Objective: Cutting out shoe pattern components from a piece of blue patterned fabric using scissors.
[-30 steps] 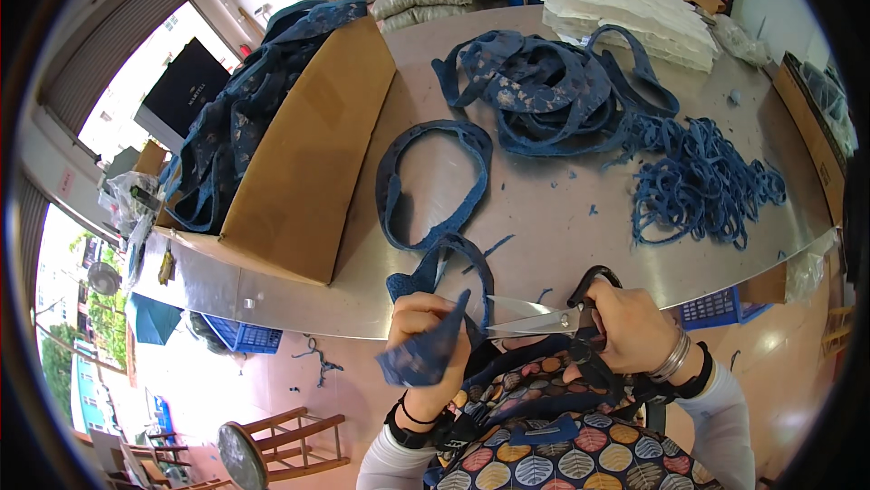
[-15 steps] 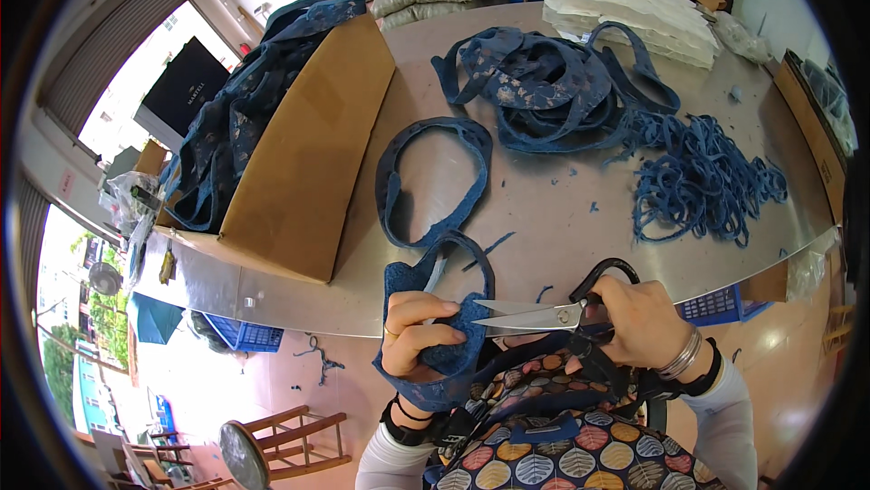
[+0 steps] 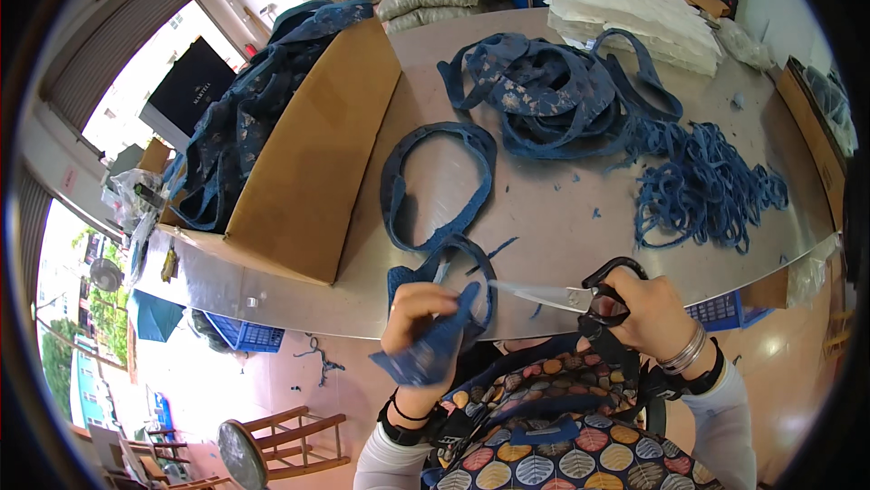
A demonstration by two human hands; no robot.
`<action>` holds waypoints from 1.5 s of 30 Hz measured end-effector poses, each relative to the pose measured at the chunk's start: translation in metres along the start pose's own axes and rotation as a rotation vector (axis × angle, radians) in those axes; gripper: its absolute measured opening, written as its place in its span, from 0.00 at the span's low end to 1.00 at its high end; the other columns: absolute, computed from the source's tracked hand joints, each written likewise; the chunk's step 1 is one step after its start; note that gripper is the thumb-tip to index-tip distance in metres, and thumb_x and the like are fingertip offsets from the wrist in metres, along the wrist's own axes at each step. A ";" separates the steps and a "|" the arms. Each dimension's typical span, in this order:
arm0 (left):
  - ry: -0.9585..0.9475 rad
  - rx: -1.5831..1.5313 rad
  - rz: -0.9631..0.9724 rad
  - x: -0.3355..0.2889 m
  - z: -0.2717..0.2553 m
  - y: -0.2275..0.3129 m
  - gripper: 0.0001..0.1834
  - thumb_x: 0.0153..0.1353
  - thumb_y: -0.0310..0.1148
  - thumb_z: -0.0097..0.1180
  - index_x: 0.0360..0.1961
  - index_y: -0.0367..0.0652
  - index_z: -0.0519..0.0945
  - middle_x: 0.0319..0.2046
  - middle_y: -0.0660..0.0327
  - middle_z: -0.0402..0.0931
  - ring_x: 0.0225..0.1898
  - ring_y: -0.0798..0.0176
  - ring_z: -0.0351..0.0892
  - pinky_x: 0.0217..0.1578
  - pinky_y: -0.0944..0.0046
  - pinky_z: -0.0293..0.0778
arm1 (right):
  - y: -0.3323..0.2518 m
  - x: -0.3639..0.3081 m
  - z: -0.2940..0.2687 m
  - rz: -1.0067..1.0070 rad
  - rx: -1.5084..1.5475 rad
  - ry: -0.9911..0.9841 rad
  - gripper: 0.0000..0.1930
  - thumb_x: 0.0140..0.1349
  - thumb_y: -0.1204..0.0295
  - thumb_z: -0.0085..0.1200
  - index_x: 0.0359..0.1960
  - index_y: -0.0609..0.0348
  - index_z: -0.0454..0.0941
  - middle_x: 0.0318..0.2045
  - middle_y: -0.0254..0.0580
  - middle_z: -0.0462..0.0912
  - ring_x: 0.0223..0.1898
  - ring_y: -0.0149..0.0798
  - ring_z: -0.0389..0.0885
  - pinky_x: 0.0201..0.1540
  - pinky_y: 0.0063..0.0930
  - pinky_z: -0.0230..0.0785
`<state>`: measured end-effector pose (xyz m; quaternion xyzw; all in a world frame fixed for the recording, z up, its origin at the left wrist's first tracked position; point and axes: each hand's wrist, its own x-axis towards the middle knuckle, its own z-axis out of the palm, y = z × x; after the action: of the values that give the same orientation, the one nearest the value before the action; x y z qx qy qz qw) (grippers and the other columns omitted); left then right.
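Note:
My left hand (image 3: 414, 313) grips a blue fabric band (image 3: 431, 352) near the table's front edge. The held part is blurred, and the rest of the band loops up onto the table. With my right hand (image 3: 648, 313) I hold black-handled scissors (image 3: 550, 295). Their blades point left toward the band, look nearly together and are smeared at the tips; whether they touch the cloth I cannot tell. Just beyond lies a closed loop of blue fabric (image 3: 392, 204). A larger heap of patterned blue bands (image 3: 553, 96) sits farther back, beside a tangle of thin blue trimmings (image 3: 702, 186).
A cardboard box (image 3: 313, 159) full of blue fabric bands (image 3: 240, 118) stands at the left of the metal table (image 3: 535, 227). White stacked sheets (image 3: 634, 19) lie at the back right. Below the table are a wooden stool (image 3: 272, 445) and blue crates (image 3: 245, 331).
The scissor blades have come together from an open spread and moved slightly right. My left hand has turned the band, whose held part now swings lower left.

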<state>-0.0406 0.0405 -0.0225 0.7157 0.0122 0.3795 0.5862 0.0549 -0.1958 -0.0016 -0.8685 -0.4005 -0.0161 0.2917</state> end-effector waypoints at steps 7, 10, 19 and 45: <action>0.071 -0.540 -0.573 0.010 0.006 0.014 0.18 0.50 0.20 0.52 0.44 0.34 0.69 0.33 0.59 0.73 0.33 0.67 0.74 0.35 0.69 0.71 | 0.023 0.006 0.014 0.401 0.705 -0.023 0.20 0.43 0.67 0.67 0.31 0.62 0.68 0.18 0.32 0.73 0.19 0.26 0.73 0.19 0.20 0.65; 0.092 -0.527 -0.548 0.015 0.010 0.015 0.24 0.49 0.19 0.52 0.50 0.34 0.65 0.34 0.59 0.73 0.34 0.67 0.73 0.36 0.70 0.70 | 0.023 0.010 0.017 0.499 0.985 0.028 0.12 0.49 0.76 0.59 0.31 0.62 0.68 0.17 0.33 0.72 0.17 0.26 0.72 0.15 0.16 0.61; -0.154 -0.502 -0.477 0.080 0.030 0.043 0.19 0.55 0.25 0.50 0.50 0.36 0.66 0.33 0.60 0.73 0.33 0.69 0.73 0.33 0.71 0.71 | 0.043 -0.001 0.036 0.272 1.244 0.335 0.11 0.60 0.66 0.49 0.35 0.62 0.67 0.15 0.36 0.71 0.08 0.25 0.65 0.10 0.15 0.56; -0.802 1.148 0.003 0.124 0.034 -0.063 0.17 0.47 0.40 0.53 0.28 0.34 0.72 0.28 0.43 0.74 0.32 0.42 0.75 0.34 0.53 0.72 | 0.048 -0.007 0.032 0.379 1.318 0.299 0.08 0.59 0.71 0.48 0.35 0.62 0.66 0.15 0.37 0.71 0.08 0.27 0.65 0.10 0.17 0.56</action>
<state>0.0932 0.0892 -0.0111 0.9970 -0.0073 0.0204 0.0741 0.0775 -0.2084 -0.0538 -0.5540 -0.1242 0.1619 0.8071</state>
